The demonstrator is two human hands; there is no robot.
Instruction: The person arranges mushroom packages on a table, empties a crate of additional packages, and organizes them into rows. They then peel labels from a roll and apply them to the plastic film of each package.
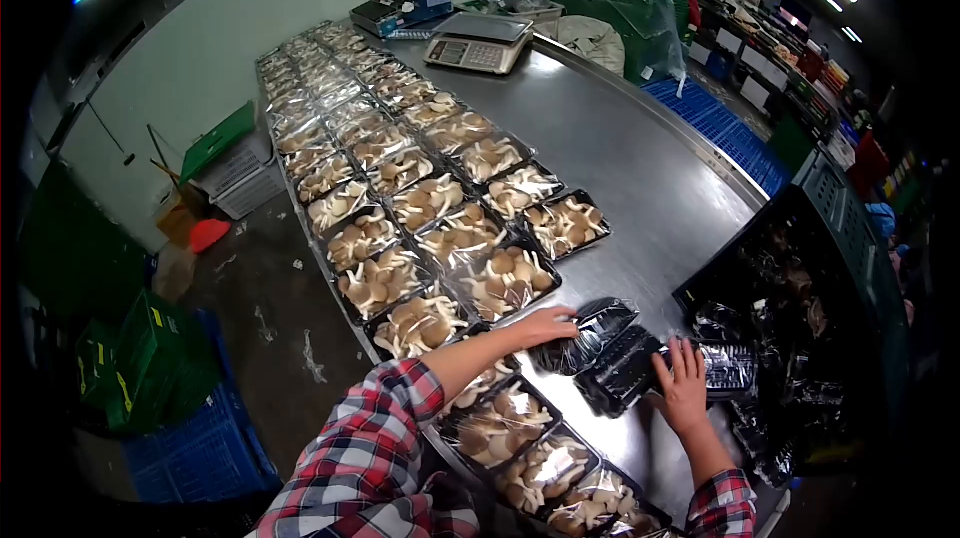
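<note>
My left hand grips the near left edge of a black tray with shiny film around it; its fingertips are partly hidden. My right hand lies with fingers stretched out and apart over black plastic trays, between a ribbed tray and another tray to its right. These trays rest on the metal table in front of me. Close to my left hand sits a film-wrapped tray of mushrooms. More wrapped mushroom trays lie below my left forearm.
Rows of mushroom trays cover the left of the metal table. Scales stand at its far end. A dark green crate with black trays tilts at right. Green crates and a blue pallet stand on the floor.
</note>
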